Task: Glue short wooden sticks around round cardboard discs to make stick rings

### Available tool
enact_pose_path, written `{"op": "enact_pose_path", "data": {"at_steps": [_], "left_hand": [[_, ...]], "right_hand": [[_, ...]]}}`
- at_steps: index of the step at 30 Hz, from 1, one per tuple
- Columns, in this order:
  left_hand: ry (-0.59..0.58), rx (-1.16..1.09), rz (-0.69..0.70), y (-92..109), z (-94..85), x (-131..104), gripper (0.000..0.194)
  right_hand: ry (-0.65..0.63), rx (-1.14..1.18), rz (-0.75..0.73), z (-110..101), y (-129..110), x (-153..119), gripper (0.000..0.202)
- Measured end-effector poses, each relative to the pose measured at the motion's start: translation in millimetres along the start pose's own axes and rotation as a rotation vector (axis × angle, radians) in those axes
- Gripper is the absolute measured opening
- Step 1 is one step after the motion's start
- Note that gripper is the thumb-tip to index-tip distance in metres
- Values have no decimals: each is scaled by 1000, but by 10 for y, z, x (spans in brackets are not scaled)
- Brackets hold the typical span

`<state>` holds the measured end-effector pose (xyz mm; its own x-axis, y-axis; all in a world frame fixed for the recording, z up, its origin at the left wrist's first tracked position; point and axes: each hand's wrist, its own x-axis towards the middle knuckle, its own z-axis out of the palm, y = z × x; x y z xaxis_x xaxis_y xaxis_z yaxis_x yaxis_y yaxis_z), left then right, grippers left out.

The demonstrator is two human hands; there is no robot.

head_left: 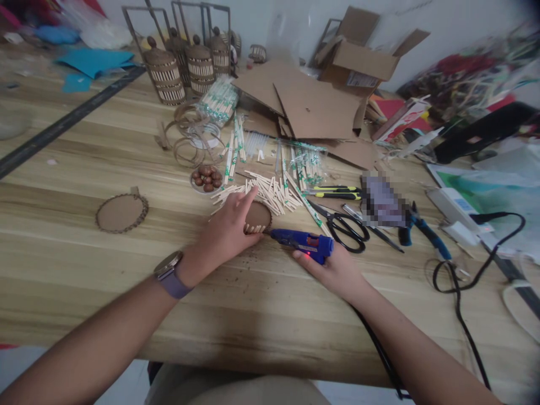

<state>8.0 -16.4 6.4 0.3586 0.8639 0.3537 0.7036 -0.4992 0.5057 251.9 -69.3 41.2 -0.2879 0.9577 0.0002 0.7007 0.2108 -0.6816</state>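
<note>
In my right hand (335, 269) is a blue hot glue gun (300, 242) with a small red light lit. Its nozzle points left and meets the near edge of a round cardboard disc (259, 215). A braided rim edges this disc, and a few short sticks (255, 229) stand along its near side. My left hand (231, 222) grips the disc from the left, thumb at the near edge and index finger stretched forward; the other fingertips are hidden. Just beyond lies a loose pile of short wooden sticks (276, 194).
A second braided-edge disc (122, 212) lies left. Behind my hands are a bowl of brown beads (206, 178) and wrapped chopsticks (310, 163). Scissors (348, 229), pliers (426, 230) and a black cord (458, 298) lie right. Finished stick lanterns (164, 73) and cardboard sheets (320, 109) stand farther back.
</note>
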Motion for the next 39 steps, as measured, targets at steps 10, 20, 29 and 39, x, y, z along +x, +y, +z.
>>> {"op": "enact_pose_path", "data": {"at_steps": [10,20,29,39], "left_hand": [[-17,8,-20,17,-13,-2,99],[-53,39,-49,44,-45,13,98],[-44,49,-33,17,-24,7,101],[-47,44,-50,28,-31,11,101]], "right_hand": [[-11,-19,10,-10,-10,1,30],[91,17,72,59,19,-12,32],[-76,444,276,-210,66,-46,55],[-573,416,172,-194,-158,65,42]]}}
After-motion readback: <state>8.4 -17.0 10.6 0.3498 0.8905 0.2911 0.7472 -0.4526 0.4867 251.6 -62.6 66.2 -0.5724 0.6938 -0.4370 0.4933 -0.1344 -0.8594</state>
